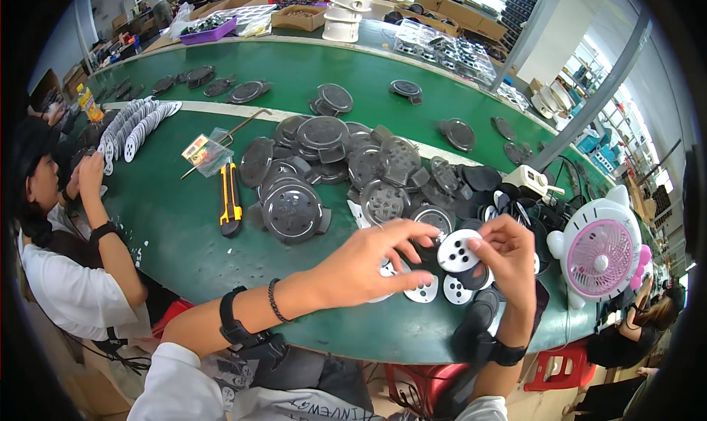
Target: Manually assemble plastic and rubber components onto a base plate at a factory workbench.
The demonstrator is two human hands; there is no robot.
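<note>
- White disc [451,259]: located right of the frame's centre, raised over the near part of the green surface [162,215]. The outline is almost round, so no long axis can be assigned. The holed face is turned up toward the camera.
- Right hand [515,255]: pinches the white disc at its right edge between thumb and fingers. The grip is closed, and the rest of the rim is free.
- Left hand [361,266]: fingers curved and spread, thumb well apart from the forefinger, with nothing visible in the gap. The palm side is partly hidden.
- Governing relation: the white disc lies directly to the right of the left hand's fingertips, between the two hands. The right hand is the nearer, being in contact; the left forefinger is just beside the disc's left edge. Whether it touches cannot be told.
- Below the hands: loose white discs [421,291] lie on the surface, near its front edge.
- Beyond the hands: a pile of dark round housings [292,209] fills the middle of the frame.
- Left of the pile: a yellow and black knife [230,200] lies with its length running up the frame, near a clear plastic bag [212,154].
- Right of the frame: a pink and white fan [617,213] stands well apart from the left hand.
</note>
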